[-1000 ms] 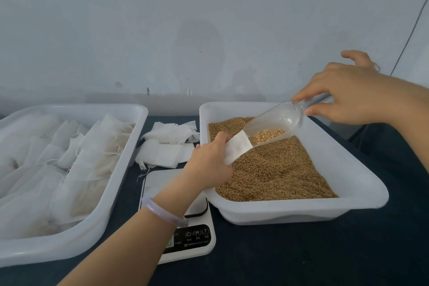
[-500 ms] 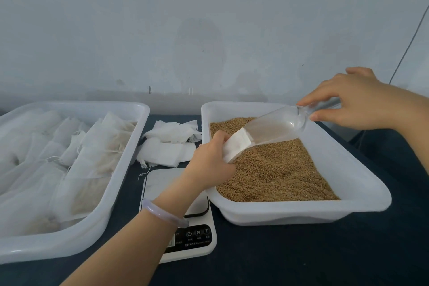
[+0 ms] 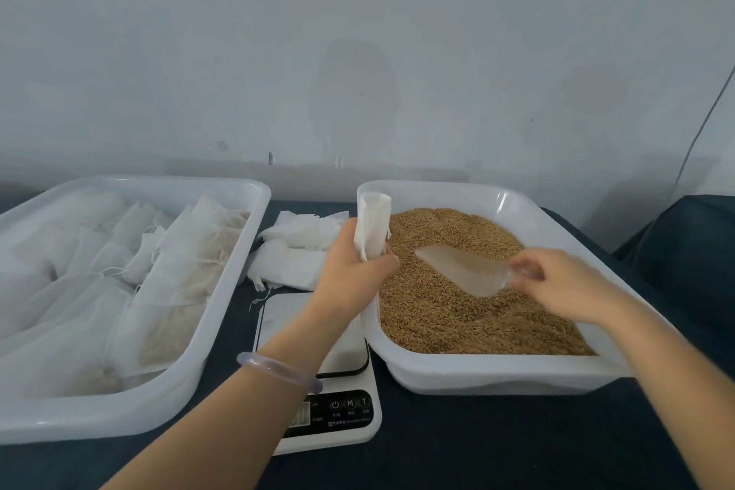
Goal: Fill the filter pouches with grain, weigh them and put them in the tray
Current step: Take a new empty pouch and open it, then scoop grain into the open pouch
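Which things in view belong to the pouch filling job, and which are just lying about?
In use: pouch in the left hand, scoop in the right hand, grain, its tub, scale, tray of filled pouches, spare empty pouches.
Just there: bracelet on the left wrist, dark fabric shape far right.

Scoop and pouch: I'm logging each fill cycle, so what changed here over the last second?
The right hand, still pinching the clear scoop, swung it away from the filter pouch and down low over the grain; its load is gone. The left hand, still gripping that pouch, turned it upright at the left rim of the grain tray. That tray, the tray of filled pouches, scale and spare pouches stayed put.
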The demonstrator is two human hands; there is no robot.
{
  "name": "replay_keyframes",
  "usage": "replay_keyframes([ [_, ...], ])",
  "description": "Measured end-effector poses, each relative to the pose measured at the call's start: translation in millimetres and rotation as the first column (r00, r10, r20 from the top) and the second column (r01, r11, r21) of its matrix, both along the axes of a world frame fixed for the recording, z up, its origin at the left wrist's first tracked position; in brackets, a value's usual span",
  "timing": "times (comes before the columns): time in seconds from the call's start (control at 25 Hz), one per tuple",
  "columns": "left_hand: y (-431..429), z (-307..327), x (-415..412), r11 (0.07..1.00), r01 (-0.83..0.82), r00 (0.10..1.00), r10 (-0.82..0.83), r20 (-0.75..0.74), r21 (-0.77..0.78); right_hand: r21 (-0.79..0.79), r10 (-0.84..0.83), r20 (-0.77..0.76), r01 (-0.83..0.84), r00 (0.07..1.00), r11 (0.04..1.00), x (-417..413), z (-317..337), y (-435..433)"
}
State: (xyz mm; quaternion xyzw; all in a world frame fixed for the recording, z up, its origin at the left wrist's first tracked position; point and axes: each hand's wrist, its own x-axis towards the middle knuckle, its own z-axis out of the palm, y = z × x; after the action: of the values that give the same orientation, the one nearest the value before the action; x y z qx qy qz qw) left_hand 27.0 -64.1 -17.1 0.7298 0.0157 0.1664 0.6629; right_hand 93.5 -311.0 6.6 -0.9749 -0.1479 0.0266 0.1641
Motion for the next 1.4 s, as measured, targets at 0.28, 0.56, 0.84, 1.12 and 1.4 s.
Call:
replay_keyframes([
  [0.28, 65.1, 30.7, -31.9, 0.948, 0.249, 0.965, -0.225, -0.135, 0.200, -0.129, 0.161, 0.012, -0.158, 0.987, 0.979, -11.0, 5.8, 47.7],
  [0.56, 89.5, 36.8, -48.9, 0.832, 0.420, 0.897, -0.318, -0.307, 0.363, 0.560, 0.519, 0.165, -0.513, 0.839, 0.650, -62.6, 35.1, 160.1],
  [0.84, 106.2, 30.4, -49.3, 0.684, 0.137, 0.971, 0.049, -0.232, 0.716, 0.376, 0.499, 0.144, -0.514, 0.855, 0.771, -49.6, 18.9, 186.9],
  [1.12, 100.5, 18.3, -39.8, 0.378, 0.254, 0.948, 0.083, -0.306, 0.890, -0.020, 0.550, 0.135, -0.553, 0.824, 0.833, -43.8, 4.3, 192.2],
  [1.4, 90.4, 15.3, -31.2, 0.189, 0.334, 0.928, 0.103, -0.357, 0.923, -0.219, 0.583, 0.089, -0.555, 0.808, 0.803, -41.7, -5.3, 198.2],
])
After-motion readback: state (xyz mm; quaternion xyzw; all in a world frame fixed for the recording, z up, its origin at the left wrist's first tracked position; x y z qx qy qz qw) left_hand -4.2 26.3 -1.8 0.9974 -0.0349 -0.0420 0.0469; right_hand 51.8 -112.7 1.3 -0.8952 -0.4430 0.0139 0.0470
